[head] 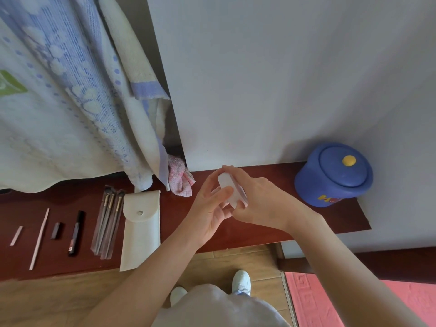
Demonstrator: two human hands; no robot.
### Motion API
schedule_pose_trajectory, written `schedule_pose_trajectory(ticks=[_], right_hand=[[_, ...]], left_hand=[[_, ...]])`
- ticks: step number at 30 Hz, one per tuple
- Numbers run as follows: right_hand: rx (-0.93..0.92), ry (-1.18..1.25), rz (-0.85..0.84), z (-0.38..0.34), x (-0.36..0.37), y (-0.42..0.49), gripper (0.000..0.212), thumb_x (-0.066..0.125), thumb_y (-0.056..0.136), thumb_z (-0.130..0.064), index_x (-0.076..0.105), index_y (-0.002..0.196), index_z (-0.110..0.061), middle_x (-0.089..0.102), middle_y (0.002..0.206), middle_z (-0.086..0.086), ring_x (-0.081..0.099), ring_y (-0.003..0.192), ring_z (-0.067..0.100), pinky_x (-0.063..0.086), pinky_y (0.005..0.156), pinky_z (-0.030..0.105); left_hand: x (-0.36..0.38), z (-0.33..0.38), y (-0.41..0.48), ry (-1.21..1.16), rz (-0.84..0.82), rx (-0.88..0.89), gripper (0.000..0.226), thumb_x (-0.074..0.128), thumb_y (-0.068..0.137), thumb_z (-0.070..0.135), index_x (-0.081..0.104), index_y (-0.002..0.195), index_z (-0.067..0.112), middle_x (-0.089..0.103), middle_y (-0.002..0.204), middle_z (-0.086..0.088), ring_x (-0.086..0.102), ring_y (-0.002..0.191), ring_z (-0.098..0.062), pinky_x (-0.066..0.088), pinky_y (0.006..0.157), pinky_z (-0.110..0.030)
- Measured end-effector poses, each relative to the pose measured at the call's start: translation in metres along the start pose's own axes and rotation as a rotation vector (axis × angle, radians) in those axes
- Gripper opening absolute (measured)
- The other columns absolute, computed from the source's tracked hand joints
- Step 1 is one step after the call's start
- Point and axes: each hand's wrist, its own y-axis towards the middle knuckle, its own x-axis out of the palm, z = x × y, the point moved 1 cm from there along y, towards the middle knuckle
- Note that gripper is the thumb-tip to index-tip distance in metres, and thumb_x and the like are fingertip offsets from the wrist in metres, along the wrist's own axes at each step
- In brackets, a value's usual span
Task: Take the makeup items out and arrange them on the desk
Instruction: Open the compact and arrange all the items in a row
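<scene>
Above the dark red desk (271,227), both my hands hold a small white box-shaped makeup item (227,188). My left hand (210,208) grips it from below with curled fingers, and my right hand (257,199) wraps over its top and far side. Laid out in a row on the desk to the left are a white snap pouch (141,230), a bundle of makeup brushes in clear sleeves (107,223), a black mascara-like tube (76,233), a small dark lipstick (56,230), a long thin pale stick (39,239) and a short pale stick (16,236).
A blue lidded pot (333,174) with a yellow knob stands at the desk's right end by the white wall (271,79). Towels (70,102) and a pink cloth (180,179) hang over the back left. Wooden floor and a pink mat (330,300) lie below.
</scene>
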Motion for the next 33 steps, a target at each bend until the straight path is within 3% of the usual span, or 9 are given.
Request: schedule_pose_trajectory(ticks=[6, 18, 21, 26, 33], right_hand=[[0.003, 0.034, -0.015, 0.001, -0.001, 0.001, 0.077, 0.056, 0.078, -0.020, 0.017, 0.144, -0.035, 0.063, 0.094, -0.003, 0.062, 0.070, 0.012, 0.055, 0.069, 0.030], [-0.027, 0.035, 0.003, 0.002, 0.008, 0.007, 0.069, 0.056, 0.078, -0.020, 0.018, 0.131, -0.044, 0.064, 0.092, 0.000, 0.063, 0.075, 0.016, 0.056, 0.070, 0.034], [-0.019, 0.035, 0.006, 0.002, 0.008, 0.008, 0.070, 0.053, 0.079, -0.018, 0.018, 0.136, -0.039, 0.060, 0.091, -0.006, 0.060, 0.073, 0.012, 0.053, 0.068, 0.029], [-0.041, 0.006, 0.007, 0.001, 0.008, 0.011, 0.070, 0.053, 0.079, -0.016, 0.017, 0.136, -0.037, 0.056, 0.095, -0.009, 0.060, 0.077, 0.014, 0.054, 0.071, 0.032], [-0.071, 0.037, 0.024, 0.004, 0.006, 0.011, 0.061, 0.052, 0.080, -0.014, 0.026, 0.129, -0.040, 0.050, 0.081, -0.017, 0.059, 0.069, 0.012, 0.053, 0.063, 0.031]], left_hand=[[-0.004, 0.002, -0.002, 0.031, -0.014, -0.011, 0.075, 0.089, 0.055, 0.029, 0.054, 0.122, 0.023, 0.065, 0.104, -0.002, 0.065, 0.099, -0.017, 0.056, 0.069, -0.032], [-0.010, 0.002, 0.001, 0.013, -0.012, 0.008, 0.069, 0.088, 0.056, 0.024, 0.057, 0.118, 0.022, 0.068, 0.100, 0.000, 0.068, 0.094, -0.016, 0.056, 0.069, -0.030], [-0.010, 0.004, 0.003, 0.024, -0.009, 0.010, 0.071, 0.089, 0.056, 0.024, 0.056, 0.119, 0.021, 0.069, 0.099, 0.000, 0.068, 0.094, -0.015, 0.056, 0.069, -0.030], [-0.010, 0.006, 0.006, 0.014, 0.011, -0.001, 0.080, 0.091, 0.052, 0.024, 0.053, 0.122, 0.019, 0.067, 0.101, 0.000, 0.068, 0.094, -0.015, 0.056, 0.069, -0.030], [-0.011, 0.008, 0.008, 0.089, 0.006, -0.021, 0.070, 0.083, 0.062, 0.024, 0.053, 0.125, 0.023, 0.062, 0.108, -0.001, 0.063, 0.098, -0.015, 0.055, 0.070, -0.031]])
